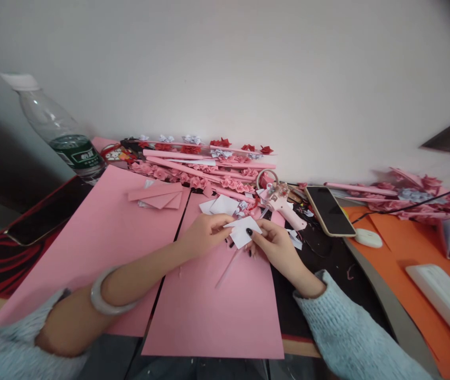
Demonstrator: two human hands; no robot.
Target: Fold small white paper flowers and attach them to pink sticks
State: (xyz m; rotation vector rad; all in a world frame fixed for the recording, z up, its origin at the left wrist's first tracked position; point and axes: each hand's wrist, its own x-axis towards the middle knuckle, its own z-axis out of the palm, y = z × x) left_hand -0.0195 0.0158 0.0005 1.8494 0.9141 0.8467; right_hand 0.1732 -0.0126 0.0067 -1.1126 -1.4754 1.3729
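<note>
I see two hands over the table (pixel 294 347), holding a small white paper (pixel 241 233). The left hand (pixel 211 232) pinches its left side. The right hand (pixel 274 241) grips its right side, with the thumb on top. The white paper is above the far end of a pink sheet (pixel 217 322). From there, flat pink runs all the way to the table's front edge, and the sheet pokes out a bit past it, so the hands have lots of room on that side. A thin stick (pixel 227 269) lies on this sheet. Another pink sheet (pixel 118 243) is on the left, with a dark strip between their edges. Folded pink papers (pixel 158 196) sit near its far edge. The back is tight: paper flowers (pixel 197 182) crowd the table's back edge, and a glue gun (pixel 284 206) lies just beyond the right hand.
</note>
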